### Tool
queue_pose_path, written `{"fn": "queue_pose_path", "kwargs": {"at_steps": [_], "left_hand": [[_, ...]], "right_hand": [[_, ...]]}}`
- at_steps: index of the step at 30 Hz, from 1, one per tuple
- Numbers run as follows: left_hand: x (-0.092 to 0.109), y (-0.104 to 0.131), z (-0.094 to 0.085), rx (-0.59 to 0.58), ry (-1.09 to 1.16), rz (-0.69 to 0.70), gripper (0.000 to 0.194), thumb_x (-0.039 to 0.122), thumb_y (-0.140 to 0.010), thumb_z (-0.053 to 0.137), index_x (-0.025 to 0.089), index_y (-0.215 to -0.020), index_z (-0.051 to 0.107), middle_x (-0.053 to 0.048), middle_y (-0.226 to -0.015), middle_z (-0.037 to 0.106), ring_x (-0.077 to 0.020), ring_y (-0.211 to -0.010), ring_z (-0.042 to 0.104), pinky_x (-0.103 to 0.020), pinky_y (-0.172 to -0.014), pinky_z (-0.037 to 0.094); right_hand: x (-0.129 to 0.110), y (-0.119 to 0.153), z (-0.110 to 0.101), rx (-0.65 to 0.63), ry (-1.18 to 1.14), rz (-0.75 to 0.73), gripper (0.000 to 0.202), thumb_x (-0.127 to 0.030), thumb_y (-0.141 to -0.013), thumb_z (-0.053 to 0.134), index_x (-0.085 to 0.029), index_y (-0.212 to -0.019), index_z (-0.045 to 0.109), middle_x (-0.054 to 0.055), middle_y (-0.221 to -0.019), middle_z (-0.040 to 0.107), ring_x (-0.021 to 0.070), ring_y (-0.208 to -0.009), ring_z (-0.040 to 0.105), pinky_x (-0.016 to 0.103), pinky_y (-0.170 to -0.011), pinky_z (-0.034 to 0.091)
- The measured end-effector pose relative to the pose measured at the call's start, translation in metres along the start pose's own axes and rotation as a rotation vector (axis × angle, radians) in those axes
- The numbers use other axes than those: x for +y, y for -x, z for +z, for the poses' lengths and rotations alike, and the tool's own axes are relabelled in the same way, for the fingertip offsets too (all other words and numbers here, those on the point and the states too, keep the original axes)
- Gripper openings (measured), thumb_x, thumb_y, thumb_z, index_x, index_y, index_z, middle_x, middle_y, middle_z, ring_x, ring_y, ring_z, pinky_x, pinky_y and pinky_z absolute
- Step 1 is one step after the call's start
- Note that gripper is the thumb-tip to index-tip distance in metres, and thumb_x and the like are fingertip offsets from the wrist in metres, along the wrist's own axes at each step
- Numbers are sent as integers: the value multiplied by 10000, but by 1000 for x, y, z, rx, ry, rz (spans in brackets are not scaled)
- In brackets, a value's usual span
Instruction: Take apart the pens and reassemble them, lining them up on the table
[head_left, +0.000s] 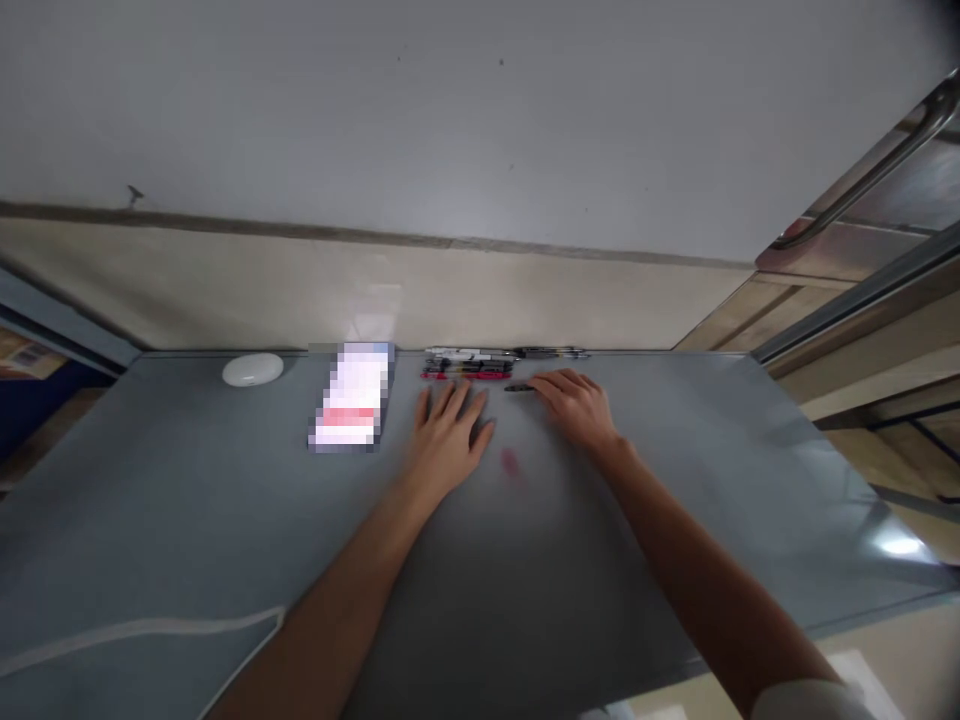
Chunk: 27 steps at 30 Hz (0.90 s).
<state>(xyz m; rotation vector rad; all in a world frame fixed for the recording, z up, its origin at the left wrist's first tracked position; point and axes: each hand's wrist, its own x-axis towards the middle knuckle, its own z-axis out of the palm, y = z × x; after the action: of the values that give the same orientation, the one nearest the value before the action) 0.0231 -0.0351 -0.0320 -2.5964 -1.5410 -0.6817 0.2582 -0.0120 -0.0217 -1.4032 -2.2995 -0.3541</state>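
One grey table (187, 480) is bearing two hands. The left hand (444, 445) is spreading empty fingers; the nearer right hand (581, 412) is pinching one black pen (516, 388), lying crosswise, projecting leftward from its fingertips. Beyond both hands' fingers, more pens (470, 355) are lying bunched, count unclear.

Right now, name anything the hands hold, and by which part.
The right hand has fingers at the right end of a dark pen; whether it grips is unclear. The left hand holds nothing.

Pens (477, 368) on tbl (187, 480), R of phone (352, 400).
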Motion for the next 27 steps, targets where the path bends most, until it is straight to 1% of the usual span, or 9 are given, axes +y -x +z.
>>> {"fn": "queue_pose_path", "kwargs": {"at_steps": [3, 7, 12, 18, 21, 27], "left_hand": [[0, 0, 1, -9, 0, 0, 453, 406, -948, 423, 189, -1332, 529, -130, -1454, 449, -322, -1345, 393, -571, -1133, 222], [0, 0, 1, -6, -2, 1, 446, 401, -950, 419, 186, -1322, 538, -130, -1450, 455, -322, -1355, 383, -571, -1139, 217], [-1, 0, 2, -16, -5, 1, 443, 410, -947, 430, 184, -1307, 553, -125, -1448, 458, -324, -1359, 379, -568, -1144, 216], [-2, 0, 3, -12, -13, 5, 438, 400, -949, 430, 186, -1312, 548, -117, -1451, 458, -318, -1357, 384, -565, -1147, 217], [-2, -1, 3, -15, -15, 5, 439, 402, -945, 437, 187, -1311, 552, -117, -1451, 458, -322, -1354, 389, -567, -1145, 220], [-1, -1, 2, -28, 19, -13, 439, 394, -935, 456, 182, -1303, 567, -125, -1446, 462, -332, -1355, 384, -562, -1150, 205]], "right_hand": [[12, -7, 5, 2, 26, 54, 282, -167, -898, 521, -280, -1107, 671, 32, -1096, 725, 178, -976, 637, 281, -775, 458], [26, -16, 11, 0, 56, 90, 270, -166, -900, 515, -280, -1082, 678, 27, -1085, 728, 188, -973, 635, 285, -749, 453], [37, -24, 14, -17, 66, 120, 293, -129, -889, 499, -269, -1074, 679, 30, -1091, 724, 204, -984, 628, 304, -737, 456], [41, -27, 18, -8, 46, 129, 293, -129, -891, 494, -273, -1056, 689, 34, -1085, 721, 197, -955, 619, 300, -704, 454], [41, -30, 17, -23, 55, 125, 273, -139, -890, 504, -270, -1033, 697, 32, -1083, 721, 197, -951, 619, 299, -704, 460], [37, -31, 12, -58, 95, 109, 275, -149, -901, 487, -269, -1055, 681, 18, -1116, 710, 198, -993, 619, 303, -745, 480]]}}
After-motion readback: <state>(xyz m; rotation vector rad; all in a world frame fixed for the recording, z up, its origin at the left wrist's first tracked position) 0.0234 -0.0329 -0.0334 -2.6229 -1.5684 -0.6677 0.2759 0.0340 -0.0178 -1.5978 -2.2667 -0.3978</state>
